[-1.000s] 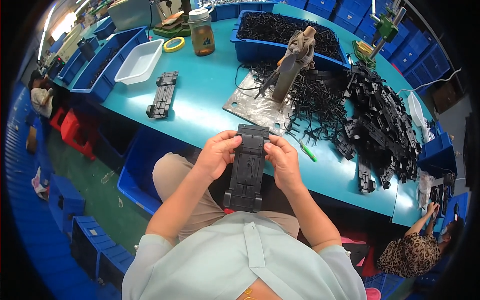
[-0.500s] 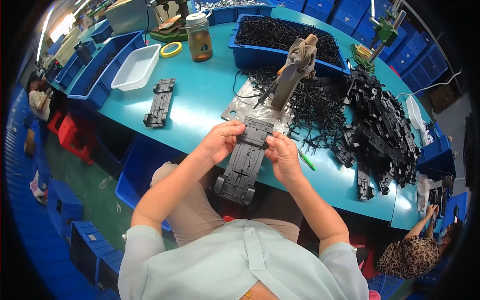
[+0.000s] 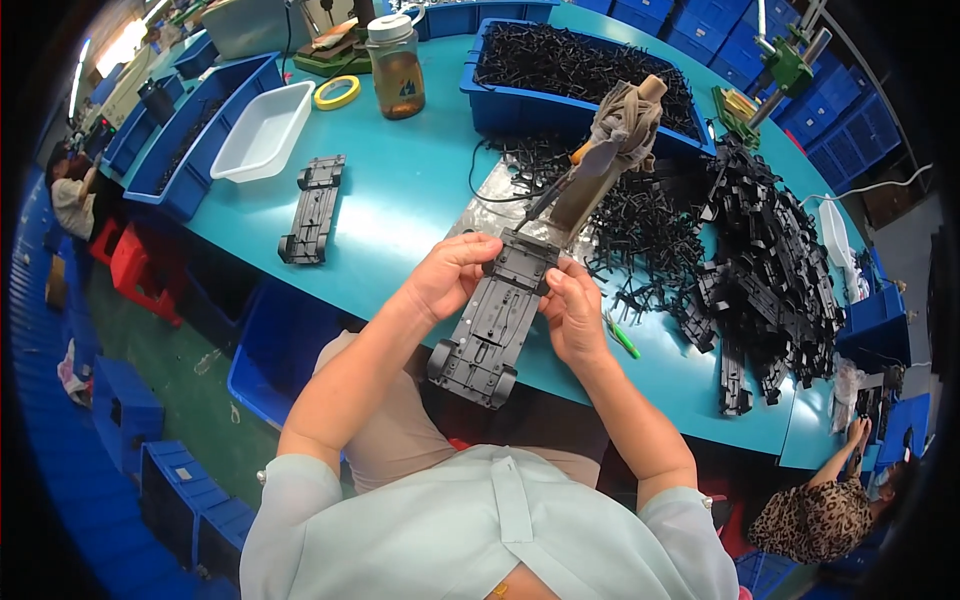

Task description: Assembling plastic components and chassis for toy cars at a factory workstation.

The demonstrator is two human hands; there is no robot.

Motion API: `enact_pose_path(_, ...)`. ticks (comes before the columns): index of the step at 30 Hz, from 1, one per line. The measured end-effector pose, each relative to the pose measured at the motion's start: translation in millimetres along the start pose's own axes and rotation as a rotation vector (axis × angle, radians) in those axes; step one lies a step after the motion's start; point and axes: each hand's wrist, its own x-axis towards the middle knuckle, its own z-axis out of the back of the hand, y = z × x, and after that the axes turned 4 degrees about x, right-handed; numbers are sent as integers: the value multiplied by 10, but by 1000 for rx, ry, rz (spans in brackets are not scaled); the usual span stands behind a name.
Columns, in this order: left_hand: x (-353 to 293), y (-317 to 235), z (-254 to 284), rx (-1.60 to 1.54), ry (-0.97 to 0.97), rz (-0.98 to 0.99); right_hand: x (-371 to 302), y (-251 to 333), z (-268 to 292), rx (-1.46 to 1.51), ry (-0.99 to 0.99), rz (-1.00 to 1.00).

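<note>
Open tabletop [image 3: 410,180] left of the held chassis [image 3: 490,325], post [image 3: 585,203] just beyond, black heap [image 3: 775,270] right

Yeah, no text is legible here. The bottle [image 3: 397,68] around 11 o'clock just has a small blue print [image 3: 408,87].

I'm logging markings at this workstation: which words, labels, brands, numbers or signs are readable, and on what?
There is no text I can read out in this view.
Lidded bottle: dark printed motif; any lettering too small to read.
Blue crate at lower left: pale label, too small to read.
Held black plastic chassis: moulded details, no legible characters.
</note>
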Motion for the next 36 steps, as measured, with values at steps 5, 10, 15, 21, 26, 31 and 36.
enact_pose_path(5, 14, -30, -51, -16, 17, 8, 23, -9, -7, 17, -29, 61)
enact_pose_path(10, 73, -25, -11, -5, 38, -23, 56, -19, 50, 40, -20, 72)
enact_pose_path(15, 25, -71, -92, -24, 43, -6, 16, 37, -21, 42, -10, 70)
enact_pose_path(21, 27, -99, -81, -41, 43, 3, 26, 38, -30, 33, 42, 83)
enact_pose_path(26, 36, -104, -72, -45, 37, 20, 20, 51, -49, 38, 64, 92)
enact_pose_path(31, 27, -128, -81, -45, 27, 35, 11, 61, -87, 37, 61, 96)
enact_pose_path(36, 23, -142, -77, -38, 51, 48, 15, 66, -89, 24, 46, 83)
